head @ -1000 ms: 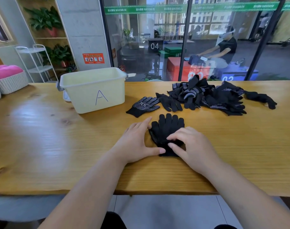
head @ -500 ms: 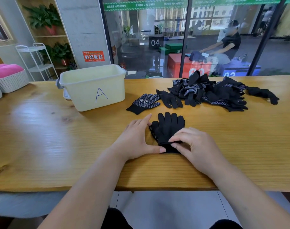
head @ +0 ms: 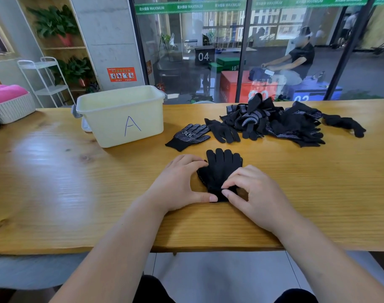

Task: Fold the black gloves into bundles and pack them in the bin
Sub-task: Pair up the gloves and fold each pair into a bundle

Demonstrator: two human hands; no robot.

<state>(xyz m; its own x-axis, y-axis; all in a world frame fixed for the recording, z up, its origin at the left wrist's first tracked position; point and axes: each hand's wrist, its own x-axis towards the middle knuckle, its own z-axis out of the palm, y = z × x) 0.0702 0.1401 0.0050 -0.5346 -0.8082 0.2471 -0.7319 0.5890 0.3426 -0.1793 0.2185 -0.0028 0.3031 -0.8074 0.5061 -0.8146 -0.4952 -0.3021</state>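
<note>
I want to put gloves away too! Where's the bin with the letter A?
In the head view the bin sits on the table, left of the glove pile and beyond the left hand.

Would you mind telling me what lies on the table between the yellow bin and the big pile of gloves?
In the head view, two single gloves: a dotted glove and a plain glove.

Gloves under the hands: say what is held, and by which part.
Both hands, left and right, pinch the stacked gloves at the cuff end, flat on the table.
</note>
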